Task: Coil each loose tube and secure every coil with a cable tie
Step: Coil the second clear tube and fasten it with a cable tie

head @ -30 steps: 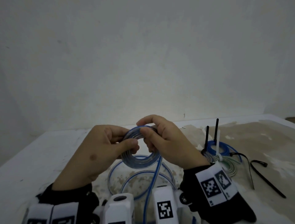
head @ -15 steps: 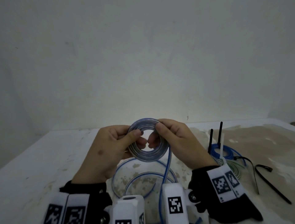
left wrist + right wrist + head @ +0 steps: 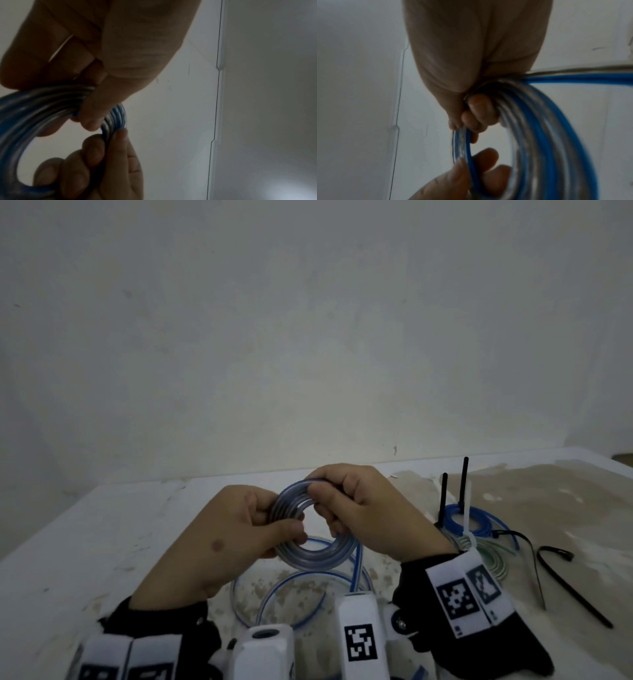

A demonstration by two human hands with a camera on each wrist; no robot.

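Note:
A clear tube with a blue stripe is wound into a small coil (image 3: pixel 310 556) held upright above the table. My left hand (image 3: pixel 239 539) pinches the coil's left side between thumb and fingers. My right hand (image 3: pixel 363 518) grips its top and right side, fingers curled through the ring. The tube's loose tail (image 3: pixel 294 597) drops from the coil and lies in wide loops on the table below. Both wrist views show the coil close up (image 3: pixel 34 108) (image 3: pixel 547 135), with fingers of both hands wrapped on it. Loose black cable ties (image 3: pixel 568 587) lie at the right.
Tied coils lie at the right: a blue one (image 3: pixel 476 520) and a pale green one (image 3: pixel 493 559), with black and white tie tails (image 3: pixel 464 487) standing up. The white table (image 3: pixel 85 542) is stained brown on its right half. A plain wall stands behind.
Both hands have shifted their grip round the coil; the right hand now reaches over its top. The coil sits slightly lower and more tilted than half a second ago.

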